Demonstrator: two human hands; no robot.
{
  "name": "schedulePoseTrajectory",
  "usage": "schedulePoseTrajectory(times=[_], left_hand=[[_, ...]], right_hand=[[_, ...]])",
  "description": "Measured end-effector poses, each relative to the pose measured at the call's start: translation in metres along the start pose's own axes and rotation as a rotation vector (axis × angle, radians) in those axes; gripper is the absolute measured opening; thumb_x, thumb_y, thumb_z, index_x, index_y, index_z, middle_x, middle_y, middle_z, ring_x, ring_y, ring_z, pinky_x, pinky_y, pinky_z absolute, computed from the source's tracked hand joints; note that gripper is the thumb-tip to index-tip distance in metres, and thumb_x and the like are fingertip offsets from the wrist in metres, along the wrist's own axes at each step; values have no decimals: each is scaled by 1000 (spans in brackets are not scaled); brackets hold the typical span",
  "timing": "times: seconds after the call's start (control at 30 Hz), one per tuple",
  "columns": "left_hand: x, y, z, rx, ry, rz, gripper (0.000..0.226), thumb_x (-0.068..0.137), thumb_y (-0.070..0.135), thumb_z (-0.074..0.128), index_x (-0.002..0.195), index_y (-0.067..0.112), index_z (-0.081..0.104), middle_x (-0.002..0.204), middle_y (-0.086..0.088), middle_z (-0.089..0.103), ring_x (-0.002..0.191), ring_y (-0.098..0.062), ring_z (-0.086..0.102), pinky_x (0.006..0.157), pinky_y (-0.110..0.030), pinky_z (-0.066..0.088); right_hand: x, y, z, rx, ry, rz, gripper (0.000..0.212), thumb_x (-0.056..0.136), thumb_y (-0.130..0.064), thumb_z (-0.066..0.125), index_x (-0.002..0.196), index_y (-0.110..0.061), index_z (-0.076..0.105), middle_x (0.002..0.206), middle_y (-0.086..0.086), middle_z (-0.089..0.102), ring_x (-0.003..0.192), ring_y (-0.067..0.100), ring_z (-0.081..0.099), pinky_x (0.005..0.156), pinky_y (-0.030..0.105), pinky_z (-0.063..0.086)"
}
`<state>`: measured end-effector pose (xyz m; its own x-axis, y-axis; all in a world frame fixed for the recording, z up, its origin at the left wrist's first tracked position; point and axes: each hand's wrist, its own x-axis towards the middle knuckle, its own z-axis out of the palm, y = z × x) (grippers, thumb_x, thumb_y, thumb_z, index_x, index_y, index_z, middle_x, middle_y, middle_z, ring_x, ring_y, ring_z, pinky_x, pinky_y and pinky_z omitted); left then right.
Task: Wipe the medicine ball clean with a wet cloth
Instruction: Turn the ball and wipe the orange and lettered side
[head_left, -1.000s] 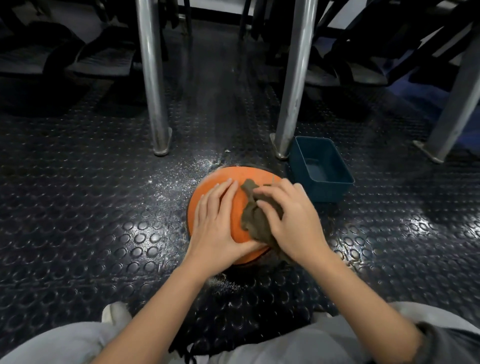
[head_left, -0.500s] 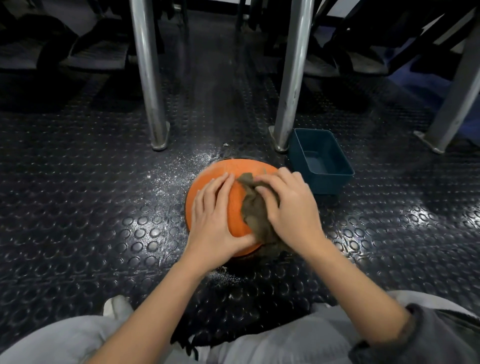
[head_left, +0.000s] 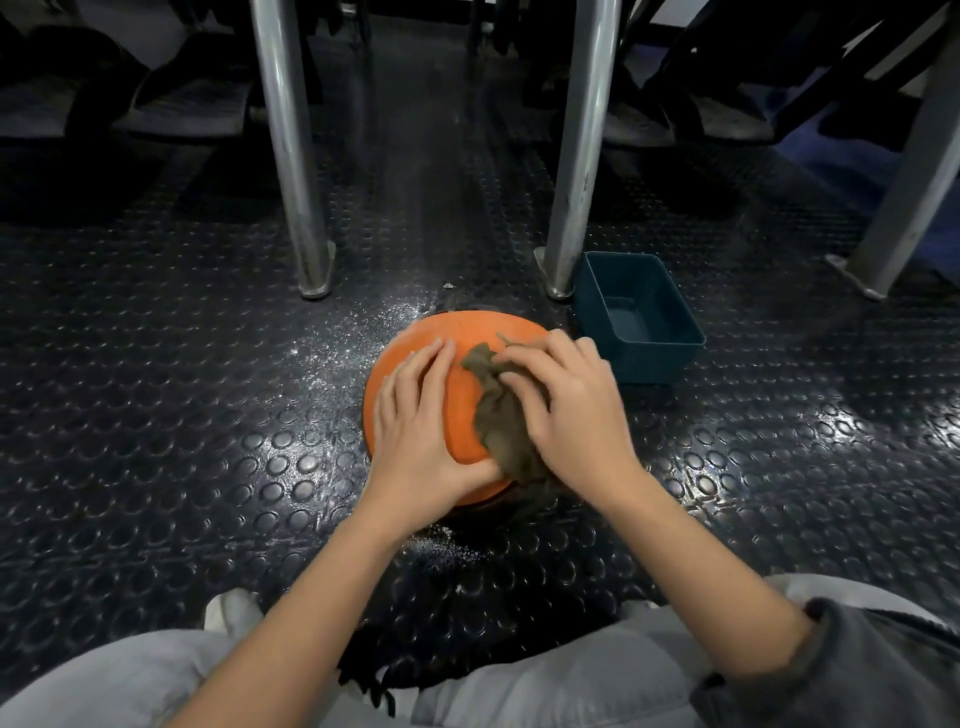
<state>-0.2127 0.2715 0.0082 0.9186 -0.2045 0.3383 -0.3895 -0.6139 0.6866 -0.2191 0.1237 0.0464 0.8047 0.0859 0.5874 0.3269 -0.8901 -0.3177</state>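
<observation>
Wiping step, likely midway. Left hand: grip flat, steadying medicine ball. Right hand: grip bunched round wet cloth, just beside left grip. Next, probably: rolling ball to expose underside.

No legible text anywhere.

Pale grey trousers, dark grey sleeve

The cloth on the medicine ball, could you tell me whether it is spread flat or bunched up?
Bunched up: the cloth lies crumpled in folds, held by the right hand against the medicine ball.
</observation>
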Motion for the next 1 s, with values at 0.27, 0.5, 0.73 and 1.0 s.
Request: schedulePoseTrajectory(times=[0.27, 0.5, 0.73, 1.0], left_hand=[[-1, 5, 2, 38, -42, 31, 112, 53, 76, 53, 148, 30, 14, 148, 13, 13, 135, -9, 6, 112, -33, 3], [1, 3, 1, 43, -28, 2, 112, 54, 73, 55, 148, 27, 16, 150, 8, 17, 135, -8, 8, 111, -21, -4], [2, 5, 0, 30, -71, 9, 113, 50, 76, 54, 147, 33, 14, 141, 24, 10, 134, -6, 7, 114, -39, 7], [2, 2, 1, 7, -42, -4, 113, 51, 72, 56, 148, 28, 19, 149, 10, 17, 134, -8, 11, 115, -39, 12]], right_hand=[[17, 45, -4, 82, -41, 541, 24, 98, -20, 47, 111, -28, 65, 99, -16, 52, 109, 15, 44, 84, 30, 13], [6, 6, 0, -200, 46, -34, 23, 92, -29, 46, 97, -33, 68, 99, -14, 62, 95, 13, 46, 88, 40, 20], [17, 48, -2, 163, -33, 583, 33, 97, -10, 42, 102, -34, 64, 98, -15, 52, 107, 12, 46, 98, 39, 20], [1, 0, 1, -162, 39, -72, 20, 90, -24, 51, 93, -35, 68, 96, -14, 61, 95, 12, 45, 89, 39, 19]])
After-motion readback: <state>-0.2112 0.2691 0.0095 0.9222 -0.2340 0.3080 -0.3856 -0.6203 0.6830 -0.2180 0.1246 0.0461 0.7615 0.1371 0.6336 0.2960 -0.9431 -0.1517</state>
